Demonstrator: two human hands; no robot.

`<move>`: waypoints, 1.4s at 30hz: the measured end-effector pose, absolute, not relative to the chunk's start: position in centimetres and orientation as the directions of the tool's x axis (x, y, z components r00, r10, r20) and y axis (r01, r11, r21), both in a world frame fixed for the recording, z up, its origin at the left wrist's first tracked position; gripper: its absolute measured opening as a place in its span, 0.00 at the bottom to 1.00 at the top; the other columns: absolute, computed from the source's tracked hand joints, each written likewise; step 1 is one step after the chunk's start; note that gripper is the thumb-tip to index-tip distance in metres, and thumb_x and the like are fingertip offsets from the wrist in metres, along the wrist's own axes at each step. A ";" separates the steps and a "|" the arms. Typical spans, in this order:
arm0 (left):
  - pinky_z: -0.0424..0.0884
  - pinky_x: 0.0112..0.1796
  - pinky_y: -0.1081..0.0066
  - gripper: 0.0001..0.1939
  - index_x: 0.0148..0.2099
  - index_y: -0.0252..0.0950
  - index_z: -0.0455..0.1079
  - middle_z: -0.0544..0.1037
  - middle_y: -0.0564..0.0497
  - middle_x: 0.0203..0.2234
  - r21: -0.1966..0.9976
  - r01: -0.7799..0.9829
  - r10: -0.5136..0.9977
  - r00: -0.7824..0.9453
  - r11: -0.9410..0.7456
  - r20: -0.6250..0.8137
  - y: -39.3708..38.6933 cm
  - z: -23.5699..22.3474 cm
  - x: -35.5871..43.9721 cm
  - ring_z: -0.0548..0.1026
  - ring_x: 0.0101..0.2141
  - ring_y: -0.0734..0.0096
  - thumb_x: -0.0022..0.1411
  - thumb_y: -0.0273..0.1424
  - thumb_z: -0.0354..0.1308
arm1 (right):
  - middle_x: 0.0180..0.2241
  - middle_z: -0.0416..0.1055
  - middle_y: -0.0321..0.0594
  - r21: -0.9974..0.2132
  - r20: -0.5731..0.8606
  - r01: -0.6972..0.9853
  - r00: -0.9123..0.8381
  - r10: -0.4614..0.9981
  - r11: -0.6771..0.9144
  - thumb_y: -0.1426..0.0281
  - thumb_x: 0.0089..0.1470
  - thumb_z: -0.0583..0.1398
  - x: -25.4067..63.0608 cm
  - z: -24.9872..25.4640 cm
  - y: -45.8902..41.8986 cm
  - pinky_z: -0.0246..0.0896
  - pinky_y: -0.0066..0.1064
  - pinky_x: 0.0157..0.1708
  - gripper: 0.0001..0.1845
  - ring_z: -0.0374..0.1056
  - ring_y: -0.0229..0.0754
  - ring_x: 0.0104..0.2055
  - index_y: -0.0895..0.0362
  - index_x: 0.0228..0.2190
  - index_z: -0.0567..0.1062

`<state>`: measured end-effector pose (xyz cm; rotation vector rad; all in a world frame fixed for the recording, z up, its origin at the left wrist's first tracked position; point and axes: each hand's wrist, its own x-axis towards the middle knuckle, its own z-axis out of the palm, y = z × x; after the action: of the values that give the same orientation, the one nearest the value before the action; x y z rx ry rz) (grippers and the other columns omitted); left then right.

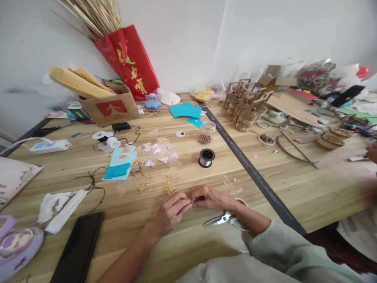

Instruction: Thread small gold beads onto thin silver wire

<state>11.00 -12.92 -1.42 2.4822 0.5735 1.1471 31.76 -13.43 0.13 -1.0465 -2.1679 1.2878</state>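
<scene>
My left hand (pixel 172 211) and my right hand (pixel 209 197) meet fingertip to fingertip on the wooden table (pixel 188 239) near its front edge. Both hands are pinched closed on something too small to make out. Little heaps of gold beads (pixel 169 186) lie just beyond my left fingers. Scissors (pixel 224 218) rest on the table under my right wrist. A spool of clear thread (pixel 206 157) stands further back, with a small jar of beads (pixel 205 138) behind it.
A black phone (pixel 78 247) lies front left beside crumpled tissue (pixel 59 204). Teal paper (pixel 119 167), small bead bags (pixel 159 151), a cardboard box (pixel 110 104), a red bag (pixel 129 61) and wooden cutout baskets (pixel 247 106) fill the back. Another person's hand (pixel 371 152) shows at far right.
</scene>
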 end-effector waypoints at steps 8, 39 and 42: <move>0.71 0.33 0.73 0.05 0.36 0.34 0.71 0.74 0.48 0.29 0.566 0.212 0.584 0.511 -0.797 0.631 -12.6 -0.9 11.0 0.72 0.31 0.73 0.62 0.24 0.54 | 0.29 0.71 0.37 -0.896 -0.003 0.340 -0.646 0.764 0.284 0.66 0.57 0.58 31.8 -0.2 -13.4 0.58 0.24 0.33 0.10 0.65 0.35 0.31 0.60 0.30 0.75; 0.69 0.32 0.74 0.04 0.30 0.33 0.73 0.73 0.50 0.26 0.768 0.298 0.782 0.488 -0.567 0.387 -12.8 -1.7 12.1 0.72 0.29 0.72 0.57 0.28 0.61 | 0.26 0.66 0.34 -0.862 -0.039 0.412 -0.633 0.773 0.295 0.62 0.57 0.57 31.8 -0.4 -13.4 0.53 0.23 0.28 0.15 0.61 0.34 0.28 0.60 0.29 0.75; 0.69 0.32 0.74 0.04 0.30 0.32 0.72 0.73 0.49 0.25 0.760 0.297 0.775 0.492 -0.578 0.397 -12.9 -1.7 12.3 0.72 0.29 0.72 0.57 0.26 0.60 | 0.25 0.67 0.35 -0.864 -0.026 0.404 -0.634 0.773 0.302 0.61 0.57 0.56 31.7 -0.4 -13.4 0.53 0.23 0.27 0.16 0.60 0.33 0.27 0.60 0.28 0.75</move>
<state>12.32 -12.86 -1.72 2.1164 0.8781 0.9950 31.73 -13.38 -0.44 -1.0515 -2.1797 1.2700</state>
